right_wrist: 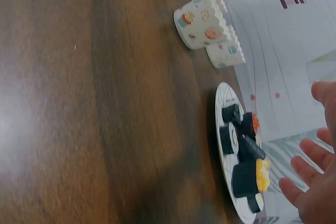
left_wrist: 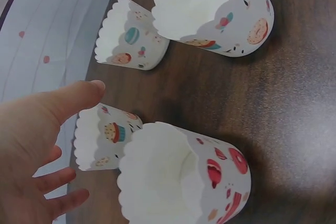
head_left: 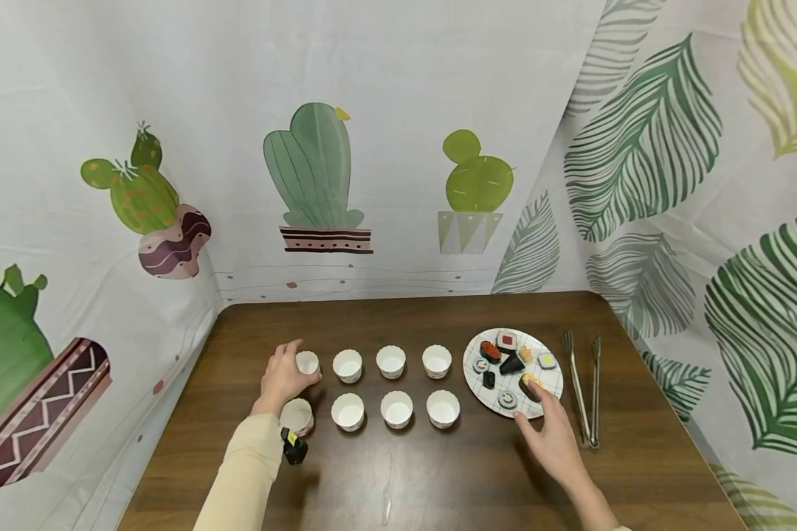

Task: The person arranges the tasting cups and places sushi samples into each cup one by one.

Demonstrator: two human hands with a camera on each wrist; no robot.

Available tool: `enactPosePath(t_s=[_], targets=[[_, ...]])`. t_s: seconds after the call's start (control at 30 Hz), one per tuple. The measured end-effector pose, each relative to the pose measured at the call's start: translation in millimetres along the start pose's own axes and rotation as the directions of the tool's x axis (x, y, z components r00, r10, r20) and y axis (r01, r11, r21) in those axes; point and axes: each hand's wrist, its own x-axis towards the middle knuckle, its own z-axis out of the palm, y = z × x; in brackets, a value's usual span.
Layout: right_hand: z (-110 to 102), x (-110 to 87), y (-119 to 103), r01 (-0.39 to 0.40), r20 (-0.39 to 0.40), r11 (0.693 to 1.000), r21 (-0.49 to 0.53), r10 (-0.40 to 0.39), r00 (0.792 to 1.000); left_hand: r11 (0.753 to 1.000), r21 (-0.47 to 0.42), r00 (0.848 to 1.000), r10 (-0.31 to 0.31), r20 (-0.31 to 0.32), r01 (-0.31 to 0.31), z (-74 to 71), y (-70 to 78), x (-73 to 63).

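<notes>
My left hand (head_left: 285, 375) is beside the back-left paper baking cup (head_left: 308, 362), its thumb and fingers spread; in the left wrist view that cup (left_wrist: 109, 137) stands just past the fingers, with no grip on it. Another paper cup (head_left: 297, 417) stands nearer me, by the left wrist. My right hand (head_left: 550, 435) reaches over the near edge of a round plate (head_left: 488, 398) with its fingers apart. Closest to its fingertips is a toy sushi piece with a yellow top (head_left: 530, 386), which the right wrist view shows as a dark-wrapped sushi (right_wrist: 245, 178). Whether the fingertips touch it, I cannot tell.
White scalloped cups stand in two rows, among them one at the back right (head_left: 436, 361) and one at the front right (head_left: 443, 409). Other sushi pieces, such as a red-topped one (head_left: 489, 351), lie on the plate. Metal tongs (head_left: 594, 398) lie to its right.
</notes>
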Motion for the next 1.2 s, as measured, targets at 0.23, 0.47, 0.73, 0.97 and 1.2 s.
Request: enactPosePath(t_s=[0.23,0.47,0.73,0.97,1.2], targets=[[-11.5,-0.2,10.6,-0.063,-0.023,0.997,-0.051,0.062,0.998,0.999,-0.013,0.999,-0.031,0.011,0.031,7.3,-6.0,0.6],[-23.6,1.8,21.9,-0.132,-0.042,0.986,-0.099,0.129,0.991,0.998,-0.018,0.999,-0.052,-0.006,0.052,10.7,-5.8,-0.4],[-37.1,4.2,36.1,-0.281,-0.031,0.939,-0.198,0.281,0.959,0.998,-0.009,0.998,-0.067,-0.004,0.067,17.0,-8.3,2.7],[-42.7,4.7,52.6,-0.405,-0.026,0.884,-0.234,0.411,0.911,0.997,0.000,0.997,-0.075,-0.005,0.075,16.7,-6.5,3.2],[-43.3,6.7,70.6,-0.457,-0.036,0.849,-0.264,0.465,0.885,0.998,0.004,0.997,-0.070,-0.018,0.070,19.2,-7.1,3.5]])
